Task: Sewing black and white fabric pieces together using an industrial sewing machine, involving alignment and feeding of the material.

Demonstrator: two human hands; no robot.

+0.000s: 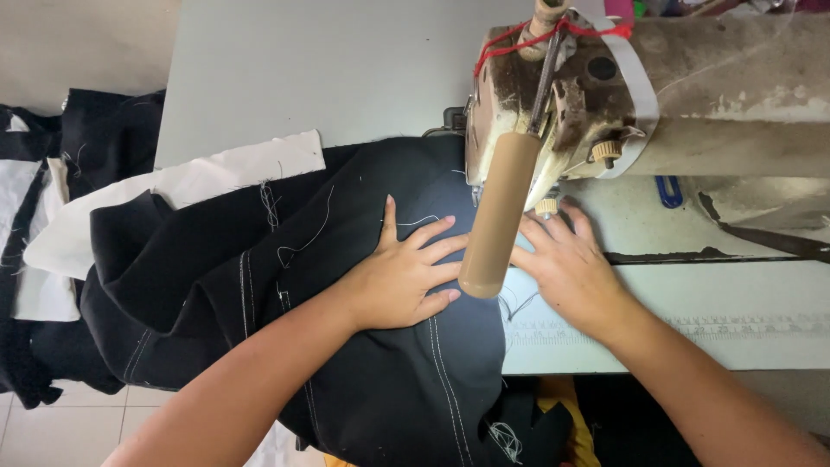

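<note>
A black garment (259, 285) with white topstitching lies across the grey sewing table (303, 69) and hangs off its front and left edges. My left hand (402, 277) rests flat on the black cloth with fingers spread, just left of the needle area. My right hand (566, 264) lies flat on the table to the right of the cloth's edge, fingers pointing toward the presser foot. Above both hands stands the worn beige sewing machine head (562, 95). A tan cylindrical handle (500, 216) hangs down from it and hides the needle.
A white cloth piece (225, 169) lies under the black garment at the left. More black and white cloth (35, 259) is piled off the table's left edge. A ruler strip (743, 329) runs along the table's front right. The floor is tiled.
</note>
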